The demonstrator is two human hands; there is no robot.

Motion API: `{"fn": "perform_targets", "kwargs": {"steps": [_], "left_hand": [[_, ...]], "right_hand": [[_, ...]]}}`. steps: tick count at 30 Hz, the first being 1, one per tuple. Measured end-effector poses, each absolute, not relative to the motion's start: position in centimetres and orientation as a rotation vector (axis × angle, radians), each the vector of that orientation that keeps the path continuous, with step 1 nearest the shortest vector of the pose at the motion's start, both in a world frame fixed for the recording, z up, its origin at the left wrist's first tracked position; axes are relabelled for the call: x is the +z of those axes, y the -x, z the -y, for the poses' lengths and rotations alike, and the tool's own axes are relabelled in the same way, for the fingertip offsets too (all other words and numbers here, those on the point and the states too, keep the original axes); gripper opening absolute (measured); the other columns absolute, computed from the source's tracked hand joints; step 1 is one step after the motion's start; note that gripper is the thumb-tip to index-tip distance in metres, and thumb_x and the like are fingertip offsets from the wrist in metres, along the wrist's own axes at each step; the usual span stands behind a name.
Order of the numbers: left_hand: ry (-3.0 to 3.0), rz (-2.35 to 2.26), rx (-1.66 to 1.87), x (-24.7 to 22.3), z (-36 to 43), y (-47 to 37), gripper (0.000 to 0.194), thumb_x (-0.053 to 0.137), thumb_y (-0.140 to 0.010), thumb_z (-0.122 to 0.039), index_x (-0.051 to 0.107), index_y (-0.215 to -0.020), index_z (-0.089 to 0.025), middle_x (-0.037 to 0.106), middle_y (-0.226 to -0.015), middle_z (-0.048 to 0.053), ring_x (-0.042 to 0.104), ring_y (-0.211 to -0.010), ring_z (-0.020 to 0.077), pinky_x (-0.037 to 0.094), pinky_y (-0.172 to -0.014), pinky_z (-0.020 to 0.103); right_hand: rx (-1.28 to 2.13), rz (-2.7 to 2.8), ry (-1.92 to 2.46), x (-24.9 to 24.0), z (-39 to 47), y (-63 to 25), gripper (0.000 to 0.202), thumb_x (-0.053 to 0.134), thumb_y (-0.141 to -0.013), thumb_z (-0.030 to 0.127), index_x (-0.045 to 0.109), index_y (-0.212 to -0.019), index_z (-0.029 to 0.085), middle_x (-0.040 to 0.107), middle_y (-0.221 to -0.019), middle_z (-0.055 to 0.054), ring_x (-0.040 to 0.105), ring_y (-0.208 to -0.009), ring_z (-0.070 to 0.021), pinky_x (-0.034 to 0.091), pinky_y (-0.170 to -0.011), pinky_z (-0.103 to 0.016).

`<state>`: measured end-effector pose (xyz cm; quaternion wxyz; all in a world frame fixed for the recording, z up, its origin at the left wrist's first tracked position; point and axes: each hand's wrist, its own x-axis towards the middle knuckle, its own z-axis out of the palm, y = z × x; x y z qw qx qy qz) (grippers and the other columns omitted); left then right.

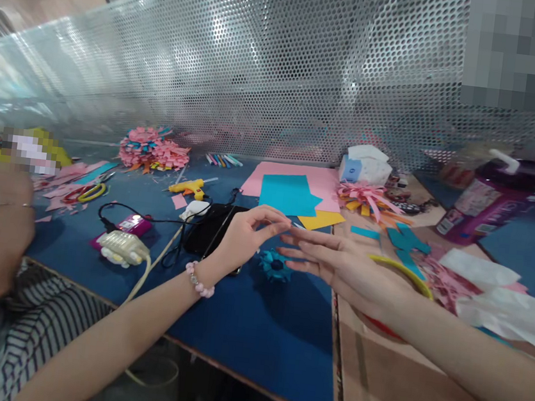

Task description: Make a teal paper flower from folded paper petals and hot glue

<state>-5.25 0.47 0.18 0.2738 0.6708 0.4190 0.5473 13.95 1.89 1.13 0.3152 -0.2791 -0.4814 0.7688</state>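
My left hand point(250, 236), with a pink bead bracelet on the wrist, has thumb and fingertips pressed together. Whatever lies between them is too small to name. Its tips nearly meet those of my right hand point(342, 264), whose fingers are stretched out and slightly apart. Just below the fingertips a blue spiky paper flower point(275, 266) rests on the dark blue table point(260, 348). A black phone point(209, 229) lies partly behind my left hand. Beneath my right wrist is a yellow and red ring-shaped object point(402, 267), partly covered.
Behind are blue paper point(285, 193), a yellow glue gun point(189, 187), pink paper flowers point(152, 149) and a tissue pack point(365, 165). A power strip point(124, 247) with cables lies left, near another person's arm point(8, 229). A purple cup point(487, 200) stands right.
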Motion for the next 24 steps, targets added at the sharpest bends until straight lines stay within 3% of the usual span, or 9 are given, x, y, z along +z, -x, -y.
{"fn": "perform_targets", "kwargs": {"steps": [2, 7, 12, 18, 24], "left_hand": [[-1.695, -1.15, 1.47, 0.2, -0.5, 5.2, 0.017, 0.069, -0.08, -0.034, 0.071, -0.081, -0.016, 0.07, -0.091, 0.005, 0.062, -0.086, 0.0157, 0.047, -0.08, 0.027], [-1.338, -1.105, 1.475, 0.1, -0.5, 4.9, 0.024, 0.074, -0.074, -0.035, 0.072, -0.085, -0.014, 0.068, -0.082, 0.004, 0.057, -0.07, 0.0116, 0.044, -0.064, 0.023], [-1.139, -0.961, 1.399, 0.1, -0.1, 4.5, 0.021, 0.077, -0.073, -0.032, 0.072, -0.083, -0.014, 0.065, -0.077, 0.003, 0.055, -0.065, 0.0081, 0.042, -0.059, 0.02], [-1.147, -0.948, 1.317, 0.7, 0.6, 4.0, 0.021, 0.077, -0.074, -0.032, 0.072, -0.082, -0.013, 0.064, -0.073, 0.003, 0.052, -0.059, 0.0071, 0.039, -0.053, 0.02], [-1.123, -0.946, 1.337, 0.8, 0.5, 3.8, 0.021, 0.078, -0.071, -0.031, 0.072, -0.079, -0.013, 0.064, -0.074, 0.003, 0.052, -0.061, 0.0074, 0.04, -0.055, 0.021]], "right_hand": [[1.856, 1.442, 0.772, 0.7, -2.0, -13.9, 0.034, 0.063, -0.084, 0.019, 0.062, -0.118, 0.017, 0.064, -0.123, -0.011, 0.067, -0.101, -0.0217, 0.059, -0.088, -0.04], [1.014, 1.941, 0.874, -0.8, -1.8, -13.7, 0.043, 0.065, -0.082, 0.023, 0.057, -0.124, 0.02, 0.067, -0.109, -0.009, 0.065, -0.094, -0.0206, 0.056, -0.085, -0.042], [0.65, 2.027, 0.798, -1.5, -1.7, -13.7, 0.037, 0.062, -0.084, 0.021, 0.058, -0.121, 0.018, 0.065, -0.098, -0.008, 0.061, -0.089, -0.0197, 0.055, -0.074, -0.035], [0.635, 2.024, 0.815, -1.2, -1.8, -13.2, 0.015, 0.066, -0.084, 0.03, 0.069, -0.094, 0.019, 0.063, -0.09, -0.005, 0.058, -0.078, -0.0162, 0.051, -0.067, -0.03], [0.694, 1.977, 0.743, -0.9, -1.1, -13.1, 0.01, 0.061, -0.088, 0.022, 0.07, -0.083, 0.021, 0.064, -0.084, -0.003, 0.058, -0.075, -0.0138, 0.048, -0.065, -0.026]]}}
